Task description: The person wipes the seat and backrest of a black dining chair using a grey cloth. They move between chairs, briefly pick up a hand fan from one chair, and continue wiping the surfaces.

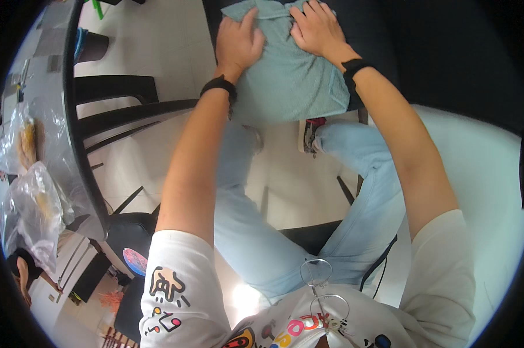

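Observation:
A pale teal terry towel (288,82) lies over a black surface in front of me, its near edge hanging over my knees. Its far edge is folded over into a band. My left hand (240,43) grips the towel at the left end of this band, index finger and thumb on top of the cloth. At the band's right part, my right hand (318,30) holds the towel with curled fingers. Some fingertips of both hands are hidden or blurred. Dark bands circle both wrists.
To my left runs a grey table (55,143) with clear plastic bags (35,204) on it. Black chairs (133,235) stand beside it, and a dark bin (93,47) is farther off. A person (25,274) shows at lower left. Eyeglasses (316,272) hang at my chest.

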Available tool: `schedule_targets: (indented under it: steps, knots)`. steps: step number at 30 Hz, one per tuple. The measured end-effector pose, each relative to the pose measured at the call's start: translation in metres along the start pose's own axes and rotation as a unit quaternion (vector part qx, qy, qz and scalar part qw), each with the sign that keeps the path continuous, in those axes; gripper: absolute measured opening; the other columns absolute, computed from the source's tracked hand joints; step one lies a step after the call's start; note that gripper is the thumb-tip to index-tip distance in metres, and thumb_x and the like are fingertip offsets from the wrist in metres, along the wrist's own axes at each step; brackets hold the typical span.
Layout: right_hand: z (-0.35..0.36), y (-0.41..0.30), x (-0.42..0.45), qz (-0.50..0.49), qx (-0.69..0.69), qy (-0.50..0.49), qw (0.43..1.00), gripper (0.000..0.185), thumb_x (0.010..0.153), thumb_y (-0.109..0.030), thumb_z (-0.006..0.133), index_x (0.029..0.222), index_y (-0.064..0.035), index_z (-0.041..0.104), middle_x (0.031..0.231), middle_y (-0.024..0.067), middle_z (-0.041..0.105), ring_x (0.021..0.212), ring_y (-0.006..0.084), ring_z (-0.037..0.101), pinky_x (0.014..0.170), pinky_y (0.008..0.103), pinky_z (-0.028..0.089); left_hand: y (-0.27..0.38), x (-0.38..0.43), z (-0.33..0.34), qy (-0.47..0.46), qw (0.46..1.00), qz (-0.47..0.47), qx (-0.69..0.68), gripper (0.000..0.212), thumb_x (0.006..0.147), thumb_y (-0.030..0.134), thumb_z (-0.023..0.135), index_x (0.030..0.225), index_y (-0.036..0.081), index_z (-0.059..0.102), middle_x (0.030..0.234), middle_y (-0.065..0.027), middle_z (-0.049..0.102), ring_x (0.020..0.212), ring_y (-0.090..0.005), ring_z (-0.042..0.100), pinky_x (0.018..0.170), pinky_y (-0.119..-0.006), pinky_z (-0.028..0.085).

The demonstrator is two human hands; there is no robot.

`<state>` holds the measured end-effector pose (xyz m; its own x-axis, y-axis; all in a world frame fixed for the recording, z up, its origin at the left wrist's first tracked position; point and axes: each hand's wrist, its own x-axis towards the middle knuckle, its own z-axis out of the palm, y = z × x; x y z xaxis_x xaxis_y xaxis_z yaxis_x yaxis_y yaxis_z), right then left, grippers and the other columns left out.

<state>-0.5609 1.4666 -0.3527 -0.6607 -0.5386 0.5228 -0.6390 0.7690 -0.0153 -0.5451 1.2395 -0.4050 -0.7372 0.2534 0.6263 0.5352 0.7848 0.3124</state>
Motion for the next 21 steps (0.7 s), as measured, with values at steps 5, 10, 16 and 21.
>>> schedule_targets:
  steps: [5, 10, 16, 21]
  knots:
    - [0.009, 0.003, -0.005, -0.033, -0.053, -0.027, 0.998, 0.039, 0.081, -0.023, 0.062, 0.115, -0.0051, 0.066, 0.097, 0.0154, 0.064, 0.096, 0.0305, 0.060, 0.089, 0.0434, 0.047, 0.016, 0.004, -0.017, -0.064, 0.996, -0.063, 0.000, 0.048, 0.090, 0.023, 0.056, 0.136, 0.008, 0.057, 0.086, -0.0215, 0.063, 0.089, -0.0405, 0.058, 0.091, -0.050, 0.046]
    - [0.004, -0.005, -0.001, -0.037, -0.059, -0.040, 0.997, 0.040, 0.082, -0.023, 0.063, 0.114, -0.0010, 0.065, 0.097, 0.0161, 0.065, 0.096, 0.0307, 0.060, 0.089, 0.0417, 0.047, 0.018, 0.000, -0.020, -0.093, 0.993, -0.053, 0.041, 0.055, 0.096, 0.027, 0.049, 0.146, 0.005, 0.045, 0.097, -0.0270, 0.066, 0.103, -0.0447, 0.058, 0.111, -0.052, 0.035]
    - [-0.002, -0.006, 0.002, -0.105, -0.072, -0.062, 0.990, 0.040, 0.085, -0.023, 0.062, 0.117, 0.0004, 0.064, 0.097, 0.0153, 0.065, 0.096, 0.0302, 0.060, 0.090, 0.0401, 0.047, 0.030, -0.002, -0.027, -0.214, 0.966, -0.127, 0.073, 0.063, 0.101, 0.038, 0.043, 0.153, 0.004, 0.034, 0.135, -0.0337, 0.054, 0.130, -0.0487, 0.047, 0.119, -0.051, 0.027]
    - [-0.003, 0.006, 0.041, -0.197, -0.062, -0.129, 0.970, 0.043, 0.093, -0.027, 0.057, 0.128, -0.0014, 0.060, 0.099, 0.0139, 0.066, 0.096, 0.0297, 0.061, 0.092, 0.0385, 0.047, 0.017, 0.006, -0.038, -0.187, 0.972, -0.121, 0.073, 0.060, 0.100, 0.038, 0.046, 0.147, 0.001, 0.043, 0.116, -0.0336, 0.063, 0.116, -0.0478, 0.055, 0.108, -0.050, 0.039]
